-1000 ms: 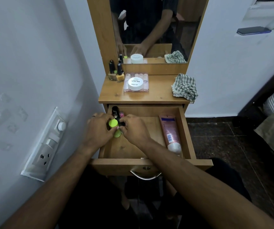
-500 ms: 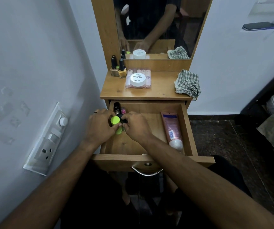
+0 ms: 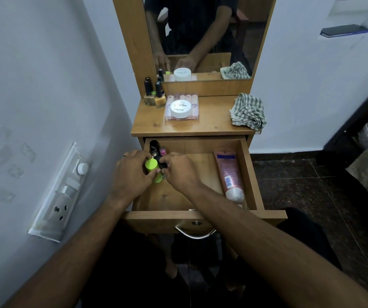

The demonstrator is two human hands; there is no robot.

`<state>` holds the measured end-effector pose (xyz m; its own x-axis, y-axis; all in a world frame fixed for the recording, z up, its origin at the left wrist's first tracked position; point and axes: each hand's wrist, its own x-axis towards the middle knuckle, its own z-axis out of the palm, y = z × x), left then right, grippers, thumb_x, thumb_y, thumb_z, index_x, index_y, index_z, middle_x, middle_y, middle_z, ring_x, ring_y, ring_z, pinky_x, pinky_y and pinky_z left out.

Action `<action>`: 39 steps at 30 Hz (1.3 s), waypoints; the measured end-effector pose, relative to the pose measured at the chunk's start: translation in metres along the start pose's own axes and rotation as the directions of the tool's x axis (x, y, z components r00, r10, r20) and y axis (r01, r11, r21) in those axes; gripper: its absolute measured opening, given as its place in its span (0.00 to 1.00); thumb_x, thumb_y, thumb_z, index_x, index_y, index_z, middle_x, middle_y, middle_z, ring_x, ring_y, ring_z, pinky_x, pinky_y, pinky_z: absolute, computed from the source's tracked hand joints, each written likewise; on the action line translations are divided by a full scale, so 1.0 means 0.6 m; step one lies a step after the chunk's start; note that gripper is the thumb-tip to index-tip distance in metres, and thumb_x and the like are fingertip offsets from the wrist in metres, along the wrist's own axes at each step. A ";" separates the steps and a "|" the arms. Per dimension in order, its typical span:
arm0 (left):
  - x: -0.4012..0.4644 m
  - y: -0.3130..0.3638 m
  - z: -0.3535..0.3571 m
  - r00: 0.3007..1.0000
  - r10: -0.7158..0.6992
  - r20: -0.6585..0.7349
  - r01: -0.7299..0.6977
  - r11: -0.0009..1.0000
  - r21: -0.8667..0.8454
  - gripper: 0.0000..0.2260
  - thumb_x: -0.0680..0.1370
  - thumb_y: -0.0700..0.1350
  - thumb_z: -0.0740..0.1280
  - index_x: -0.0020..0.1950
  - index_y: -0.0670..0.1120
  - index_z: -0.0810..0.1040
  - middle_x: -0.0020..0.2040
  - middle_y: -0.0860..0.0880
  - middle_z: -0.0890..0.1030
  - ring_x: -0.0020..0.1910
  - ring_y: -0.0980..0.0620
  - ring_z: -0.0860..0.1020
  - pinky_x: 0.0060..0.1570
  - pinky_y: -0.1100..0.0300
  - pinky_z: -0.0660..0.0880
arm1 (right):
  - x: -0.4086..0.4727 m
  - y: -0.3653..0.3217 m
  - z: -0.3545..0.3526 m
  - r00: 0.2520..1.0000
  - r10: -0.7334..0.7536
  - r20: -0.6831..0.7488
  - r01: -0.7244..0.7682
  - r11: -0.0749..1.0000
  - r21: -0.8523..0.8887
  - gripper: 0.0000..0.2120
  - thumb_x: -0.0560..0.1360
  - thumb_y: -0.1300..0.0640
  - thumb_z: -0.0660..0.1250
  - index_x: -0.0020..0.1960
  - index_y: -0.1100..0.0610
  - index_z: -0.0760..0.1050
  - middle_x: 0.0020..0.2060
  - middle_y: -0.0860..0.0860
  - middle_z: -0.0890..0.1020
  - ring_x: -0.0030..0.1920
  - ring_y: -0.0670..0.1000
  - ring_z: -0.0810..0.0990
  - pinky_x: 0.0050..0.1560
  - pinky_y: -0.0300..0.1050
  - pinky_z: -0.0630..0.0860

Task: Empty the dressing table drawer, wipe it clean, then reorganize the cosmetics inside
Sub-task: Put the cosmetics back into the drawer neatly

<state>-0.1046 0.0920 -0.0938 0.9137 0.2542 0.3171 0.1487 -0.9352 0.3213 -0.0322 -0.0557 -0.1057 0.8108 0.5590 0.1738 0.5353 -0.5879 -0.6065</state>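
The wooden drawer (image 3: 248, 174) stands pulled out below the dressing table top. In its left rear corner are small bottles: a black-capped one (image 3: 153, 146), a pink-capped one (image 3: 162, 150) and a lime-green bottle (image 3: 152, 167). My left hand (image 3: 129, 174) is wrapped around the lime-green bottle. My right hand (image 3: 178, 172) pinches a small black-capped bottle (image 3: 162, 163) right beside it. A pink tube (image 3: 228, 175) lies along the drawer's right side.
On the table top sit two nail polish bottles (image 3: 154, 96), a white jar (image 3: 180, 108) on a clear case of tubes, and a checked cloth (image 3: 248, 112). A mirror stands behind. A switch panel (image 3: 64, 192) is on the left wall; a phone (image 3: 343, 30) lies upper right.
Both hands stay at the bottles in the drawer's left rear corner with only slight finger shifts. The camera has tilted a little, moving the table lower in view.
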 end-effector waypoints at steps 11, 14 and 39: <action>0.076 0.001 -0.043 0.960 -0.103 -0.259 0.039 0.970 -0.240 0.09 0.77 0.45 0.73 0.55 0.44 0.82 0.50 0.48 0.83 0.49 0.48 0.81 0.50 0.49 0.79 | -0.002 0.017 -0.003 1.000 -0.006 -0.006 0.007 0.990 0.137 0.17 0.68 0.67 0.66 0.54 0.58 0.83 0.51 0.56 0.85 0.53 0.58 0.81 0.55 0.51 0.78; 0.102 -0.002 -0.046 0.960 -0.114 -0.255 0.044 0.963 -0.267 0.08 0.77 0.42 0.73 0.55 0.42 0.82 0.50 0.47 0.83 0.49 0.49 0.80 0.51 0.51 0.79 | 0.003 0.018 0.000 0.999 0.025 0.034 -0.029 0.992 0.123 0.18 0.67 0.65 0.72 0.55 0.54 0.81 0.50 0.51 0.83 0.50 0.52 0.80 0.53 0.47 0.78; 0.088 -0.007 -0.010 0.955 -0.098 -0.280 0.002 0.946 -0.324 0.08 0.75 0.37 0.73 0.54 0.41 0.82 0.47 0.47 0.83 0.46 0.50 0.79 0.49 0.57 0.75 | -0.003 0.018 -0.003 0.997 0.069 -0.029 -0.063 0.983 0.173 0.22 0.68 0.63 0.76 0.61 0.52 0.80 0.54 0.52 0.83 0.52 0.51 0.82 0.55 0.51 0.80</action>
<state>-0.0592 0.1111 -0.0734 0.7517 0.4039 0.5214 0.0204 -0.8044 0.5937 -0.0276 -0.0642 -0.1115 0.8523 0.4999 0.1537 0.4340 -0.5118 -0.7415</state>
